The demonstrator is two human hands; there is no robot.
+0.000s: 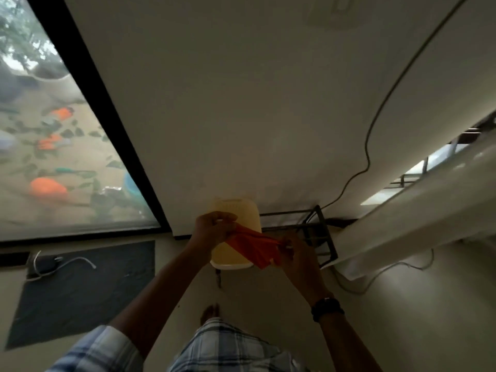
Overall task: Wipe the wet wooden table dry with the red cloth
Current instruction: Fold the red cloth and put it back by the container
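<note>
The red cloth [251, 247] is stretched between both hands in front of me, above a pale yellow plastic chair [236, 224]. My left hand [210, 228] grips its upper left end. My right hand [296, 255], with a dark watch on the wrist, pinches the lower right end. No wooden table shows in this view.
A dark mat [80, 294] with a white cable lies on the floor at left. A glass door [61, 146] with a black frame is beyond it. A black metal rack [318, 234] stands against the wall at right, by a pale curtain [418, 200]. My bare foot [210, 312] is below.
</note>
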